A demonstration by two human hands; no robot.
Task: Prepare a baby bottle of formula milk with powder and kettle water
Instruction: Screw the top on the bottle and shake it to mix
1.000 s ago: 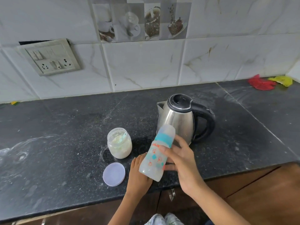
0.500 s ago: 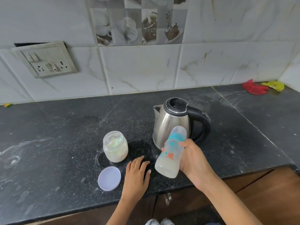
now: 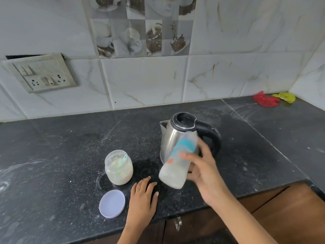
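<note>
Bottle (image 3: 177,161), one, capped and milky at the bottom, hangs tilted in front of one steel kettle (image 3: 177,136), gripped by the right hand (image 3: 202,171). Left hand (image 3: 143,199) lies flat, fingers spread, on the counter (image 3: 52,164) beside one open powder jar (image 3: 118,167) and one lid (image 3: 112,203).

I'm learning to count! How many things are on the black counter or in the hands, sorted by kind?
Baby bottle, held tilted in the right hand: 1
Kettle: 1
Powder jar, open, with a scoop inside: 1
Scoop: 1
Jar lid, lying flat beside the left hand: 1
Crumpled bits in the far corner, red and yellow: 2
Total: 7
</note>
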